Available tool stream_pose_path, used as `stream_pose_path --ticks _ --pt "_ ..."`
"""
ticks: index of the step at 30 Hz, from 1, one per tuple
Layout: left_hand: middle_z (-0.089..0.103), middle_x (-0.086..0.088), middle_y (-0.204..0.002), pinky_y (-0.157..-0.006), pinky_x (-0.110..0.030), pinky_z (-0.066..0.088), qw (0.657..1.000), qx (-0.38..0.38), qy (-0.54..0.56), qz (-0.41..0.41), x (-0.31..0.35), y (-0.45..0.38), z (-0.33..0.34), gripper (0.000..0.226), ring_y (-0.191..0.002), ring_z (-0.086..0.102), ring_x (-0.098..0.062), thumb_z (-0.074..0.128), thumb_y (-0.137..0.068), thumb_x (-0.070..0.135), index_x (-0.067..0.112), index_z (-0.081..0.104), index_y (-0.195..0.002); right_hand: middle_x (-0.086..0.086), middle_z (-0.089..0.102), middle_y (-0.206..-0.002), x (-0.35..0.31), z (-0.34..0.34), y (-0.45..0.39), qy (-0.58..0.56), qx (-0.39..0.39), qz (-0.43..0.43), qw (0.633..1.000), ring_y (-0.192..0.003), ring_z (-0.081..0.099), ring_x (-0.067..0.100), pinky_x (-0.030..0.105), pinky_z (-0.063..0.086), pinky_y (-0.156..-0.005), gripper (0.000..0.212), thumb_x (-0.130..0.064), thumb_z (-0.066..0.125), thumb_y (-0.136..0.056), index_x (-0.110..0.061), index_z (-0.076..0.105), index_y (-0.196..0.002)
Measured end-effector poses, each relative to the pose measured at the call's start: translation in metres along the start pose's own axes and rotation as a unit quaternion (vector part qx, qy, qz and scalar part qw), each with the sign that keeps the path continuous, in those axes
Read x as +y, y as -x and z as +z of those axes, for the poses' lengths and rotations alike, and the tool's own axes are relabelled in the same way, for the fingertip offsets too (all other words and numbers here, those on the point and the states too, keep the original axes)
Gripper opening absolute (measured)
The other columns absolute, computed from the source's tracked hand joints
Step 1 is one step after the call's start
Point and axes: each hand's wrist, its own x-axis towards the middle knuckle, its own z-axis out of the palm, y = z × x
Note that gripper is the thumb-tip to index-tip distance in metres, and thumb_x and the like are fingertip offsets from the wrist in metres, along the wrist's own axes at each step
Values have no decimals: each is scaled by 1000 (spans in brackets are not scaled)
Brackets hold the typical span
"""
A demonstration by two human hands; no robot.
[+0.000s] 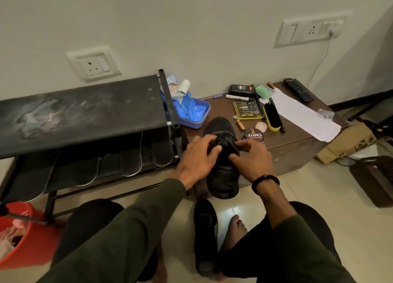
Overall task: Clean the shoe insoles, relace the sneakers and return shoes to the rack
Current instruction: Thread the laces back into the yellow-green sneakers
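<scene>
A black sneaker (221,155) sits on the near edge of the low brown tabletop (297,142), with its heel hanging over the side. The left hand (197,157) rests on the left side of the shoe, and its thumb and fingers seem to pinch the lace there. The right hand (252,158) has its fingers curled in a pinch on the black lace (228,143) at the top of the shoe. The other sneaker (205,236) lies on the floor, near the person's bare foot. Insoles (131,157) lean in a row under the top of the shoe rack (80,110) on the left.

What could go wrong? The shoe hangs off the edge, so a hard pull on the lace could tip it onto the floor. The lace is black on a black shoe, so it may be easy to miss a hole. The right hand is close to the round polish tin (253,135) and could bump it.

The tin says "Cherry". The writing on the yellow and black card (246,110) is too small to read.
</scene>
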Motion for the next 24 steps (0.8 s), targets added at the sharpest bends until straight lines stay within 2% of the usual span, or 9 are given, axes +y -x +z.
stream_pose_path --ticks 4,7,9,11,13,16,18,21,24 --pt "57 7 -101 -80 -21 48 997 44 46 40 -7 -33 11 27 -88 58 -5 69 -91 43 29 68 -114 -5 70 -91 -5 -9 -42 15 -61 31 998 -92 68 14 39 59 -86 17 -26 83 -79 -26 67 -86" --pt "60 11 -93 -79 -21 51 992 74 84 56 -4 -47 17 14 -86 60 -5 74 -89 34 25 70 -99 -2 68 -92 -18 -22 -61 68 -142 49 986 -83 64 12 31 55 -68 19 -24 84 -80 -24 66 -86" --pt "67 9 -90 -79 -23 53 986 70 153 11 1 -55 19 9 -86 64 -6 73 -91 32 24 70 -96 0 66 -90 -26 -27 -72 123 -180 57 974 -78 61 13 31 54 -67 21 -27 85 -78 -20 67 -87" --pt "73 3 -93 -83 -31 56 941 44 327 -77 5 -61 14 8 -88 68 -10 67 -96 28 22 67 -101 2 66 -85 -30 -24 -76 155 -190 64 967 -76 61 15 31 52 -64 29 -32 88 -74 -15 67 -86" --pt "73 -3 -86 -82 -39 55 855 35 503 -122 8 -65 5 7 -81 68 -17 60 -101 22 16 62 -103 6 68 -83 -29 -18 -76 163 -176 63 969 -72 61 16 29 48 -58 37 -35 90 -69 -12 66 -84" --pt "55 -1 -63 -65 -34 49 821 92 556 -87 10 -70 -10 5 -56 49 -14 59 -102 21 16 59 -99 9 67 -78 -25 -14 -76 172 -152 47 972 -66 59 16 26 40 -53 43 -37 92 -65 -8 63 -78" --pt "41 4 -56 -53 -28 39 860 121 494 -42 12 -71 -17 7 -49 36 -11 60 -102 26 19 60 -100 9 64 -75 -26 -14 -77 190 -151 40 969 -64 55 17 26 37 -51 46 -41 91 -66 -8 60 -73" --pt "48 11 -58 -50 -13 34 973 126 188 55 5 -65 -13 19 -48 46 -5 56 -104 27 23 59 -122 6 60 -73 -30 -12 -76 214 -155 50 963 -63 53 15 25 36 -50 43 -42 88 -71 -12 57 -72" --pt "58 4 -104 -69 -17 50 997 62 -29 36 -7 -55 1 51 -78 61 -6 53 -102 16 36 36 -145 -2 63 -84 -30 -14 -75 189 -171 26 967 -73 57 7 20 40 -56 36 -37 89 -70 -19 62 -85"
